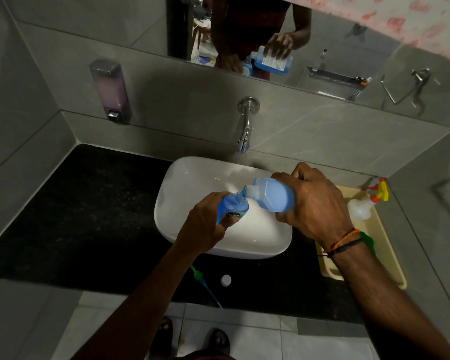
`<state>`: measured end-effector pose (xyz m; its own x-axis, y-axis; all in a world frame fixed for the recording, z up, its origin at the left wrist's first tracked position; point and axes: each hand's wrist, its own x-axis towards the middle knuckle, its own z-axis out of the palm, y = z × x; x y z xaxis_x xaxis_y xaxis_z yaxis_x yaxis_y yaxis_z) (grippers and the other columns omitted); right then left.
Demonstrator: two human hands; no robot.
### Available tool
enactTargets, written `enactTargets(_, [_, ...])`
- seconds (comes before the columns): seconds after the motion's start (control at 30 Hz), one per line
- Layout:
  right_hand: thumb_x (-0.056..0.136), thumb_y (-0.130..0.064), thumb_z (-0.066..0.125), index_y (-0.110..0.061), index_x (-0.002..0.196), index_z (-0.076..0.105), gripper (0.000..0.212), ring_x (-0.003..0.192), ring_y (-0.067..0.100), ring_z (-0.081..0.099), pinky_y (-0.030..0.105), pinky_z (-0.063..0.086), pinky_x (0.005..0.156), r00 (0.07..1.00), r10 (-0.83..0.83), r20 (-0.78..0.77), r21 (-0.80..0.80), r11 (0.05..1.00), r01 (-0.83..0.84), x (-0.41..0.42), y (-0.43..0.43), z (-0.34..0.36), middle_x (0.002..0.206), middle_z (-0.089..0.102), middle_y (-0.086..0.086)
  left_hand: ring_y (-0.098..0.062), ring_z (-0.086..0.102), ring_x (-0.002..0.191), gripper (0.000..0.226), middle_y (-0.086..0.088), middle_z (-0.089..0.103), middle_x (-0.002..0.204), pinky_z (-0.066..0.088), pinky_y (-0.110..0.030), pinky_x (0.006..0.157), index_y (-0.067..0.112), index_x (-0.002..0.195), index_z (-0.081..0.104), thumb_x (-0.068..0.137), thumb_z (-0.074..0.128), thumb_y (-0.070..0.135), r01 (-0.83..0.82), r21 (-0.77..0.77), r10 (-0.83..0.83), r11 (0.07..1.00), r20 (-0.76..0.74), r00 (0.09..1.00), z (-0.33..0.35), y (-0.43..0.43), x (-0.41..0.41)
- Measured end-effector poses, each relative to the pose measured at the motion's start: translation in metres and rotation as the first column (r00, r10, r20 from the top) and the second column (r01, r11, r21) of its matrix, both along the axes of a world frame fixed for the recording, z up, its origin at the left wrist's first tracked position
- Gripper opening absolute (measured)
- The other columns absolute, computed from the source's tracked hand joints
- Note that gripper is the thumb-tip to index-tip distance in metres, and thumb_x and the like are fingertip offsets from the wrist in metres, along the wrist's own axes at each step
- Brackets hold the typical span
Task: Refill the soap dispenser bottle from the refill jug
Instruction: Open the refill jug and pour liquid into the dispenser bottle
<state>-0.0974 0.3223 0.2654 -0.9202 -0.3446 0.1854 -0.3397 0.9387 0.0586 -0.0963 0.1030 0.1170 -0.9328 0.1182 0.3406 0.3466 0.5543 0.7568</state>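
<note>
Tilting the refill jug (272,194) spout-down, the right hand (315,203) wraps closed around its body, neck meeting the soap dispenser bottle (234,205). The left hand (205,224) clasps that bottle, angled towards the jug, over the sink (265,249), probably so spills miss the bench (94,216). Its white cap (226,280) lies on the bench, clear of the pour.

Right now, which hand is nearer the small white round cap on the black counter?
Left. The left hand, holding the blue dispenser bottle, is up-left of the small white round cap; the right hand, tipping the blue refill jug, is farther up-right.
</note>
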Motion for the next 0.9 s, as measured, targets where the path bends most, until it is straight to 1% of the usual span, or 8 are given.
enactTargets(0.2, [0.052,-0.042,0.090,-0.033,0.128,0.063,0.081,0.086,0.030,0.056,0.035,0.047,0.063,1.000,0.000,-0.006,0.004,1.000,0.000,-0.0019,-0.0006,0.0002,0.096,0.050,0.003,-0.014,0.063,0.109,0.057,-0.004,0.065,0.125,0.049,-0.019,0.093,0.012,0.134,0.054,0.088,0.072,0.039,0.009,0.002,-0.009,1.000,-0.004,1.000,-0.0014,-0.0004,-0.0036])
enactTargets(0.37, [0.053,-0.041,0.090,-0.032,0.128,0.063,0.081,0.085,0.030,0.056,0.035,0.048,0.063,1.000,0.000,-0.004,-0.001,1.000,0.000,-0.0036,-0.0007,0.0003,0.096,0.050,0.003,-0.014,0.062,0.110,0.057,-0.004,0.065,0.126,0.051,-0.023,0.094,0.012,0.135,0.054,0.088,0.072,0.039,0.013,0.015,-0.013,1.000,-0.008,1.000,-0.0018,-0.0012,-0.0051])
enactTargets(0.5, [0.051,-0.040,0.091,-0.032,0.127,0.064,0.081,0.085,0.030,0.056,0.036,0.050,0.063,1.000,0.000,-0.004,-0.005,1.000,0.000,-0.0050,-0.0012,-0.0003,0.095,0.050,0.003,-0.012,0.062,0.108,0.055,-0.003,0.065,0.124,0.047,-0.015,0.092,0.013,0.133,0.054,0.088,0.072,0.038,0.018,0.027,-0.017,0.999,-0.011,1.000,-0.0033,-0.0013,-0.0056])
enactTargets(0.6, [0.051,-0.040,0.090,-0.033,0.125,0.064,0.079,0.086,0.031,0.056,0.037,0.051,0.063,1.000,0.000,-0.010,-0.014,1.000,0.000,-0.0058,-0.0021,-0.0009,0.095,0.050,0.003,-0.013,0.062,0.108,0.055,-0.002,0.064,0.124,0.051,-0.023,0.093,0.015,0.134,0.053,0.087,0.072,0.038,0.005,0.017,-0.005,1.000,-0.008,1.000,-0.0051,-0.0016,-0.0067])
enactTargets(0.67, [0.052,-0.041,0.090,-0.033,0.127,0.063,0.080,0.086,0.031,0.056,0.037,0.051,0.064,1.000,-0.001,-0.003,-0.007,1.000,0.000,-0.0065,-0.0022,-0.0014,0.096,0.050,0.003,-0.013,0.062,0.108,0.056,-0.002,0.064,0.125,0.053,-0.026,0.094,0.015,0.134,0.053,0.087,0.072,0.039,0.002,0.011,-0.002,1.000,-0.003,1.000,-0.0065,-0.0020,-0.0077])
enactTargets(0.83, [0.053,-0.042,0.090,-0.033,0.128,0.063,0.080,0.087,0.031,0.056,0.037,0.051,0.065,1.000,0.002,-0.006,-0.008,1.000,-0.002,-0.0084,-0.0019,-0.0028,0.097,0.050,0.004,-0.011,0.061,0.110,0.057,0.000,0.064,0.125,0.051,-0.023,0.096,0.017,0.135,0.052,0.087,0.073,0.041,0.002,0.005,-0.002,1.000,-0.001,1.000,-0.0090,-0.0022,-0.0090])
enactTargets(0.9, [0.054,-0.043,0.090,-0.033,0.128,0.062,0.080,0.088,0.031,0.056,0.035,0.049,0.065,1.000,0.003,-0.008,-0.005,1.000,-0.003,-0.0087,-0.0016,-0.0029,0.097,0.050,0.003,-0.009,0.061,0.109,0.057,-0.001,0.064,0.124,0.048,-0.016,0.095,0.017,0.134,0.053,0.086,0.073,0.041,0.005,0.005,-0.005,1.000,0.000,1.000,-0.0096,-0.0014,-0.0095])
